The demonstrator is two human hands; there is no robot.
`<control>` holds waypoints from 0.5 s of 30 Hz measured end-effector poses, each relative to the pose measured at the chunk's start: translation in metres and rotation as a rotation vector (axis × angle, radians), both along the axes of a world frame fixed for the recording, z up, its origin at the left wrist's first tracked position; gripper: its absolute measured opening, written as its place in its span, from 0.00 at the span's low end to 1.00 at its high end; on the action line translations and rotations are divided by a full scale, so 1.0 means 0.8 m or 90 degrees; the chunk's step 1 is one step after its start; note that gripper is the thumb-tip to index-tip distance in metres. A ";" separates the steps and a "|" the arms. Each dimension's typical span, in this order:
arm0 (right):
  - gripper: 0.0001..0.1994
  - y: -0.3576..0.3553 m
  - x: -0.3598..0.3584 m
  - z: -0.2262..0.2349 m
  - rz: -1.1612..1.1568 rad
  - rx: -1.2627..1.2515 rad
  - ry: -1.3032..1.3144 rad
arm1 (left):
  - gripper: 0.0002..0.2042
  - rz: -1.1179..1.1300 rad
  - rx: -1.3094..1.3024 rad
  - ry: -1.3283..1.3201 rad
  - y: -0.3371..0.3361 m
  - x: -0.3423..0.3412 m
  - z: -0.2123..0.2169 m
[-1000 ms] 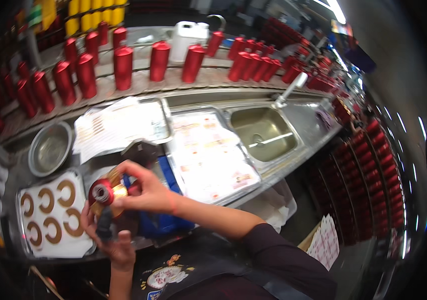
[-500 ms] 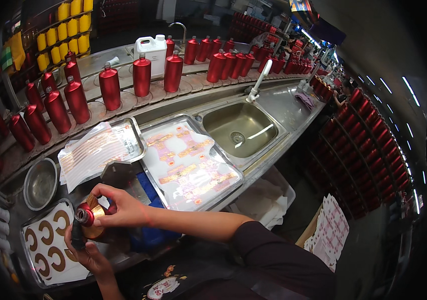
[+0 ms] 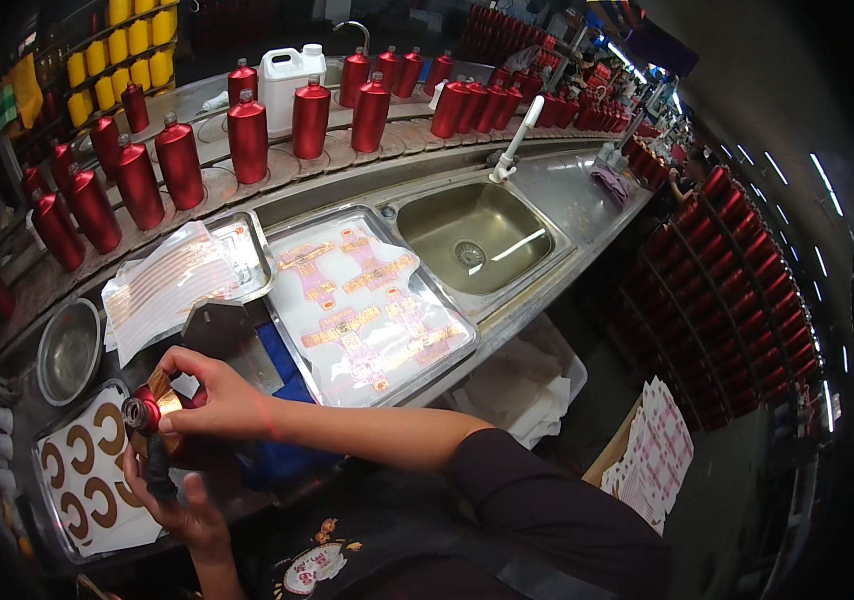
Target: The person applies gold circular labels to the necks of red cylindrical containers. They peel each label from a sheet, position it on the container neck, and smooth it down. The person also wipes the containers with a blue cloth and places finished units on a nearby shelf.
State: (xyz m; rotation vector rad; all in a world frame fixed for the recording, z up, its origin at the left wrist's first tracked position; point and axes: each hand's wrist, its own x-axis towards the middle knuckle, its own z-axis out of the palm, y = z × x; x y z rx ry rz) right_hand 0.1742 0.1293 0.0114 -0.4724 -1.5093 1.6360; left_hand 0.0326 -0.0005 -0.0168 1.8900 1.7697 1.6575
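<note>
A red metallic bottle (image 3: 150,411) with an uncapped, threaded neck stands tilted close in front of me at the lower left. Gold-coloured band material (image 3: 168,401) wraps around its shoulder. My right hand (image 3: 209,396) reaches over from the right, its thumb and fingers closed around the bottle's upper part and the gold band. Below the neck, my left hand (image 3: 183,513) is at the bottle's near side, with a black sleeve on one finger pressed against it. The left thumb sticks up apart. The bottle's lower body is mostly hidden by my hands.
Beside the hands lies a tray (image 3: 71,553) with brown C-shaped decals on white sheets. A metal bowl (image 3: 69,352), a tray of printed transfer sheets (image 3: 467,338), striped sheets (image 3: 167,285) and a sink (image 3: 467,235) surround them. Red bottles (image 3: 249,138) line the conveyor behind.
The view has shifted slightly, and the bottles on the conveyor have moved to the right. Both hands stay at the same bottle; the left thumb now stands farther from it.
</note>
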 end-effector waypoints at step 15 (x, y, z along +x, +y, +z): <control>0.07 0.013 -0.003 0.007 -0.015 -0.007 -0.020 | 0.34 0.074 -0.094 0.109 0.010 0.034 0.028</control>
